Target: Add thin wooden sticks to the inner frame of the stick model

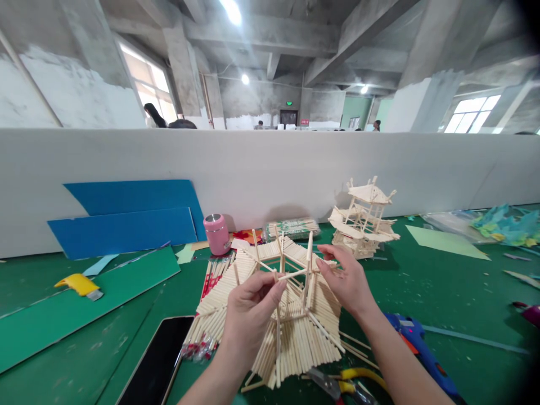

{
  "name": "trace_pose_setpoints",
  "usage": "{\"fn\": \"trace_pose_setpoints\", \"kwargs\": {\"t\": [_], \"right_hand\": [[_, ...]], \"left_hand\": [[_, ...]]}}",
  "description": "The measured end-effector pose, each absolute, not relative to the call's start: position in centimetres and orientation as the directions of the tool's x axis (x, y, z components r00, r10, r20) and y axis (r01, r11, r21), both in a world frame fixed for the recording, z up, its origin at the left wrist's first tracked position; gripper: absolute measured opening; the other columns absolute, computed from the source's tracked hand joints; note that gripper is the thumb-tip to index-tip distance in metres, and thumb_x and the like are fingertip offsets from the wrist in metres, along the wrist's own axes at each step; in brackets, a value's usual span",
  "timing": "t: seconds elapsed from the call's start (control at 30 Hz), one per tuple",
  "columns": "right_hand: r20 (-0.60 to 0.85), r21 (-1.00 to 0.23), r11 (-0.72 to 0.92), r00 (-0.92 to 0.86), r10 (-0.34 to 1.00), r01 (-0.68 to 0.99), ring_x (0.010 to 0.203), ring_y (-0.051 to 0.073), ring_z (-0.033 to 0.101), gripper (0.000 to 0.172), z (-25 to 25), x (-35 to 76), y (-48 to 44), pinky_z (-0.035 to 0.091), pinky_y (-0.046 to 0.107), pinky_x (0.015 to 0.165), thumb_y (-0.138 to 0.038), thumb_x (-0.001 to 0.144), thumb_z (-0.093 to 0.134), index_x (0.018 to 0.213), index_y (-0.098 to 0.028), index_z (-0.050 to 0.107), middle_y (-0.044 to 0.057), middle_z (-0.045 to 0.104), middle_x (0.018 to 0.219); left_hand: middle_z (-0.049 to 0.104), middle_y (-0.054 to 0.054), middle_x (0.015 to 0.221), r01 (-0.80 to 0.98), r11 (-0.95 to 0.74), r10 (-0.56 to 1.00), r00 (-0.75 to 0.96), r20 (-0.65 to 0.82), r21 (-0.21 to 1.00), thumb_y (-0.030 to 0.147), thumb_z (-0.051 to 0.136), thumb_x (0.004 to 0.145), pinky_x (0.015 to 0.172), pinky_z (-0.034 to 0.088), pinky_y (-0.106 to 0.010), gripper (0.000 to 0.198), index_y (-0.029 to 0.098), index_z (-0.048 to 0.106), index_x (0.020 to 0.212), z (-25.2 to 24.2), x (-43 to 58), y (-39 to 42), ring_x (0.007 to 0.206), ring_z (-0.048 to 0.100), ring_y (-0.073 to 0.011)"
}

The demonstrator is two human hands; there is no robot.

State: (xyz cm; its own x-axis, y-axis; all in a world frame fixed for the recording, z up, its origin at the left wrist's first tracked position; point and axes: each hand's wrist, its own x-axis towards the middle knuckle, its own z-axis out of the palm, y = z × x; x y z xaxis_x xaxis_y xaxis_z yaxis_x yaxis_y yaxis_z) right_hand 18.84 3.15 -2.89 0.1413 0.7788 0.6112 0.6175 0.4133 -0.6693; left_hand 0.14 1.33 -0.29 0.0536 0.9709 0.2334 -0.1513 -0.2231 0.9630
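Note:
A pavilion-like model of thin wooden sticks point(291, 332) stands in front of me, with a flared roof of sticks laid side by side and several uprights round an open middle. My left hand point(255, 301) is closed in a pinch on a short wooden stick point(293, 275), which spans from an upright near my fingertips towards the right-hand upright point(309, 253). Beside that upright, my right hand point(343, 275) has thumb and forefinger apart, with nothing visible between them. Whether its fingertips touch the model I cannot tell.
A smaller stick pavilion point(365, 219) stands behind right, a pink flask point(216, 233) behind left. Around the model lie a phone point(158, 360), pliers point(337, 385), a blue glue gun point(422, 349), a yellow cutter point(80, 286) and packed sticks point(292, 228). A white partition point(270, 169) rises behind.

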Motion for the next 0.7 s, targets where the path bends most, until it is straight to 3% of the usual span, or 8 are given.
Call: {"fn": "trace_pose_setpoints", "kwargs": {"t": [0.2,0.47,0.7], "right_hand": [[0.574,-0.725,0.427,0.132,0.808,0.540,0.063,0.014,0.048,0.011,-1.5,17.1,0.4,0.041,0.026,0.058,-0.024,0.078,0.051,0.086,-0.019,0.057,0.002,0.054,0.072],[0.453,-0.846,0.416,0.036,0.891,0.334,0.063,0.012,0.046,0.017,-1.6,15.9,0.3,0.040,0.024,0.056,-0.031,0.078,0.052,0.089,-0.019,0.058,0.003,0.053,0.079],[0.354,-0.925,0.348,0.015,0.935,0.151,0.054,0.009,0.036,0.019,-1.1,15.1,0.6,0.034,0.021,0.049,-0.036,0.076,0.054,0.080,-0.017,0.057,-0.003,0.043,0.063]], "left_hand": [[0.062,0.000,0.062,-0.133,-0.228,0.971,0.045,0.236,0.964,0.012,0.067,0.065,0.046,0.040,-0.018,0.006,0.018,0.069,0.065,-0.1,0.2,1.2,0.055,0.051,-0.0104],[0.062,0.000,0.061,-0.128,-0.237,0.968,0.048,0.245,0.963,0.014,0.067,0.064,0.045,0.040,-0.018,0.004,0.017,0.070,0.066,-0.2,0.1,1.4,0.054,0.051,-0.0105],[0.063,0.000,0.062,-0.129,-0.229,0.970,0.050,0.237,0.965,0.014,0.067,0.064,0.048,0.041,-0.019,0.004,0.017,0.069,0.065,0.0,0.1,1.3,0.056,0.052,-0.0111]]}}
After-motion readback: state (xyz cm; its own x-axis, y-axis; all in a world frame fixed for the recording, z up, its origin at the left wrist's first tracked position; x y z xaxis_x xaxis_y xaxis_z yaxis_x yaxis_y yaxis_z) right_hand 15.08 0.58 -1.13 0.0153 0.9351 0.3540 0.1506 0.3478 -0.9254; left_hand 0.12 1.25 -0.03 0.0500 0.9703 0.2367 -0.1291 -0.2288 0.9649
